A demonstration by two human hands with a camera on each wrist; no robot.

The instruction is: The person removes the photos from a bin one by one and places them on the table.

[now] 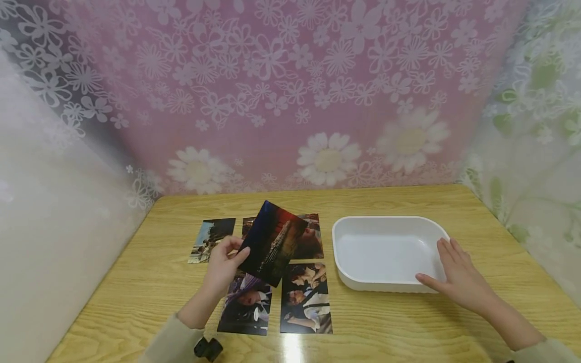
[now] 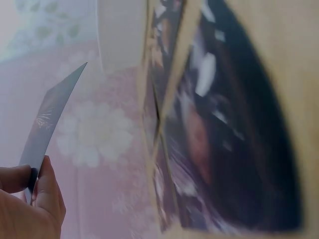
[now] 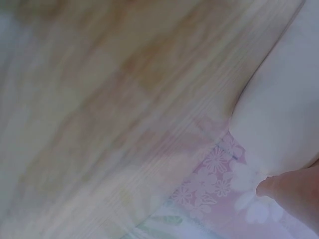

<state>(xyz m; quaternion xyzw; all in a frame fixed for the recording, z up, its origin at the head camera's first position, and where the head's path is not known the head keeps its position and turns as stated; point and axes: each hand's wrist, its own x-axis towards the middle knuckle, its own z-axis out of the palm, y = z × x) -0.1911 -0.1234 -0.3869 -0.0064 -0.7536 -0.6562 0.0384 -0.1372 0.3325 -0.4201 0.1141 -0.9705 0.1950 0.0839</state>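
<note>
My left hand (image 1: 222, 267) pinches a dark photo print (image 1: 274, 242) by its left edge, thumb on top. The print is raised and tilted above other photos, partly hiding them; the left wrist view shows it nearly edge-on. My right hand (image 1: 463, 277) rests on the right end of a white rectangular tray (image 1: 386, 257), its fingers extended over the rim and its thumb at the near edge. Nothing shows inside the tray. In the right wrist view only a fingertip (image 3: 289, 191) appears against the white wall.
Several photos lie on the wooden table: one far left (image 1: 213, 239), one at the back right (image 1: 310, 237), and two in the near row, left (image 1: 247, 312) and right (image 1: 308, 302). Flowered cloth (image 1: 290, 101) stands behind. A small black object (image 1: 208, 348) shows by the left sleeve.
</note>
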